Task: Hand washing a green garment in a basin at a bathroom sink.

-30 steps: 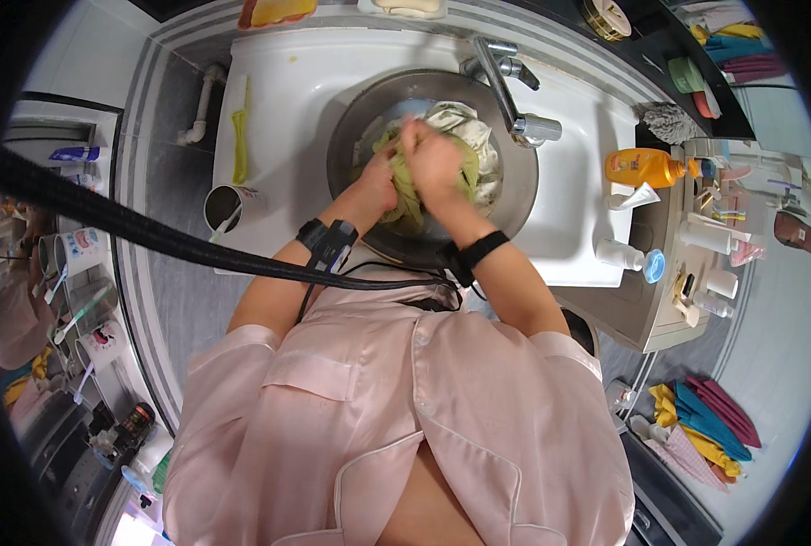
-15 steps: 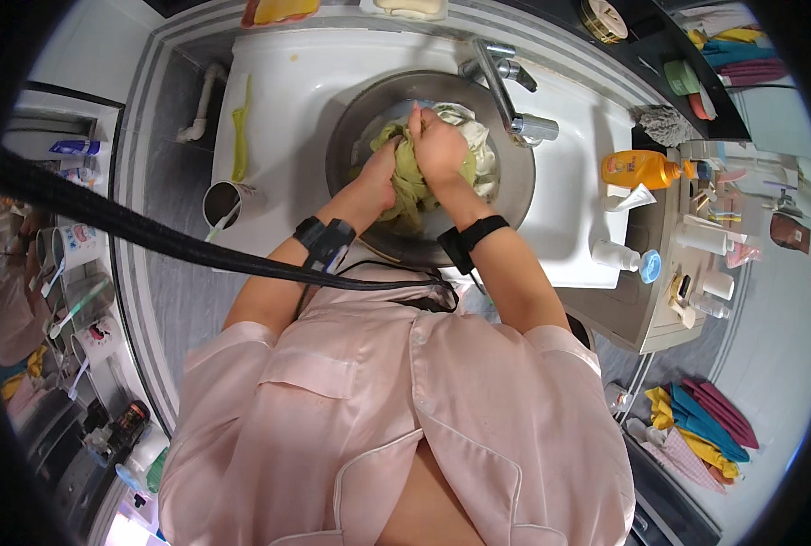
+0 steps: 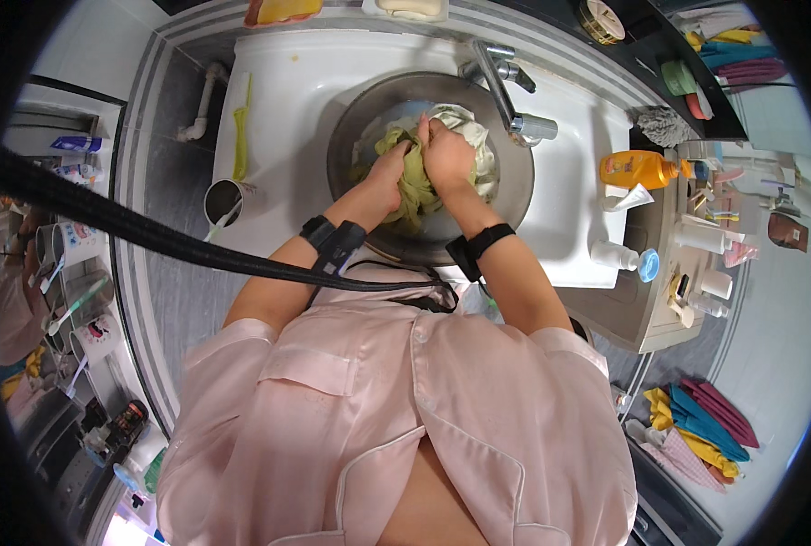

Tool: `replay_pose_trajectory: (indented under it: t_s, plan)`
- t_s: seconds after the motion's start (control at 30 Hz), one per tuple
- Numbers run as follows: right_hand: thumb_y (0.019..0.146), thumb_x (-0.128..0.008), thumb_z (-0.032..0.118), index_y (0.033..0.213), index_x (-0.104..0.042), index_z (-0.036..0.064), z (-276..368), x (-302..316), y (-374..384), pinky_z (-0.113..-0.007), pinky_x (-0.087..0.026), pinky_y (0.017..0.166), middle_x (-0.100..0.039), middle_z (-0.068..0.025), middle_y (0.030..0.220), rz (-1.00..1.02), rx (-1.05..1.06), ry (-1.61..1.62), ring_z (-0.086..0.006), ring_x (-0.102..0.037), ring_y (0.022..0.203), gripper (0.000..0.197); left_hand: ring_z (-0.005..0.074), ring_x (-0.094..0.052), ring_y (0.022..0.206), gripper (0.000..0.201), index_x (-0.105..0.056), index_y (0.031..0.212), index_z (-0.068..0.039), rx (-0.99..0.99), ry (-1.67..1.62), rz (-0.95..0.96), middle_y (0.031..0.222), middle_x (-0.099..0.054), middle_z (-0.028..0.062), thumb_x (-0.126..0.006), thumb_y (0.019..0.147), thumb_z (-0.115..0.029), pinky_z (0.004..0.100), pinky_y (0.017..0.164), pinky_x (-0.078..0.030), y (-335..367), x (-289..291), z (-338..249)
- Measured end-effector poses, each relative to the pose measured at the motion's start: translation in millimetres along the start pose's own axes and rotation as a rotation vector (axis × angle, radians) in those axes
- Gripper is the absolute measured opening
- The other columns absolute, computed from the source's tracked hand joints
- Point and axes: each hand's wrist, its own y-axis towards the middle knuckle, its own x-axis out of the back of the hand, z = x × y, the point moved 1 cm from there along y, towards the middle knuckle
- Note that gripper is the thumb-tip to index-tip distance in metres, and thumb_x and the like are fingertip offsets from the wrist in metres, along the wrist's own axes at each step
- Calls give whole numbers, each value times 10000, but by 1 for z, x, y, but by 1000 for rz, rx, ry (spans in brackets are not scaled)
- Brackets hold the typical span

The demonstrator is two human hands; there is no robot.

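Observation:
A round metal basin [image 3: 515, 177] stands in the white sink [image 3: 565, 218]. In it lie a wet yellow-green cloth [image 3: 415, 187] and a white cloth [image 3: 480, 136] in some water. My left hand [image 3: 389, 173] is closed on the green cloth from the left side. My right hand [image 3: 448, 156] grips the same cloth from the right, its fingers curled, close against the left hand. The green cloth bunches between both hands and hangs down below them toward the basin's near side. The white cloth lies behind and right of my right hand.
Over the basin's right rim reaches a metal tap [image 3: 515, 109]. A green brush [image 3: 240, 146] and a cup [image 3: 228, 205] sit at the sink's left. To the right stand an orange bottle [image 3: 638, 169] and a clear pump bottle [image 3: 615, 255]. A black strap [image 3: 169, 241] crosses the view.
Both hands have shifted slightly, staying close together on the green cloth. The cloth between them has changed its folds, and my left wrist has turned a little.

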Motion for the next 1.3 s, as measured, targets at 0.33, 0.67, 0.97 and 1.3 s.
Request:
replay_pose_trajectory:
  t_s: [0.33,0.67,0.97,1.3]
  plan:
    - [879,-476,392,764,-641,106,34,-5,-34,-434,-465,503,-593,-161,589,42,209,56,-361,-582,530,349,244,-584,970,335,-566,1077,-103,-180,3,408,1046,-616,75,-438,912,-365,427,865,-454,36,50,4]
    - [892,-414,448,773,-645,107,45,7,-33,-429,-478,509,-617,-162,655,197,80,-60,-354,-600,559,429,252,-583,967,355,-574,1051,-71,-313,103,360,1059,-611,92,-448,901,-367,444,855,-453,82,92,11]
    - [900,-420,412,758,-654,108,-6,0,-4,-429,-483,525,-609,-165,630,118,26,-42,-355,-604,577,409,273,-555,1026,429,-553,1120,-107,99,-115,43,1099,-597,84,-385,916,-443,468,903,-414,1,5,4]
    - [885,-437,428,810,-674,113,54,19,-56,-425,-484,523,-605,-168,617,151,277,124,-342,-605,564,402,217,-576,914,348,-544,1071,-61,-773,808,459,1027,-603,96,-508,854,-330,366,830,-446,67,83,1]
